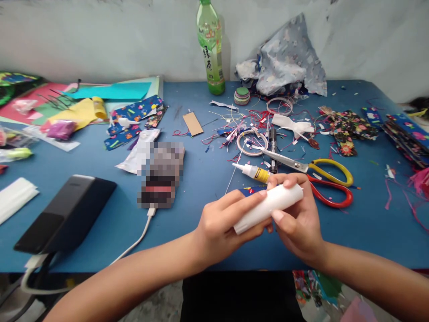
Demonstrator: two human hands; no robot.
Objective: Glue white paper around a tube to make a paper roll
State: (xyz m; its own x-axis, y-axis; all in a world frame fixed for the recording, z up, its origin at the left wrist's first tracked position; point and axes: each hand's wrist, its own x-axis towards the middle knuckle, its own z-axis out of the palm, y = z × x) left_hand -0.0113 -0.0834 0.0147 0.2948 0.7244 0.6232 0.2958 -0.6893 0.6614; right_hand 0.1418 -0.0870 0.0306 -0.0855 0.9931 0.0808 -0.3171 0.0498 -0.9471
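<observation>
Both hands hold a white paper roll (268,206) over the front of the blue table (208,188). My left hand (223,226) wraps round the roll's lower end, fingers closed. My right hand (296,219) grips its upper end, fingertips pressed on top. Just behind the roll lies a small glue bottle (252,171) with a white nozzle and yellow label. A bit of patterned fabric (250,190) shows under my fingers.
Scissors (315,175) with yellow and red handles lie right of the glue. A black marker (273,150), wire rings (252,143), thread scraps and patterned fabric pieces (348,127) litter the far side. A green bottle (210,47) stands at the wall. A black power bank (67,212) and cabled phone (161,176) sit left.
</observation>
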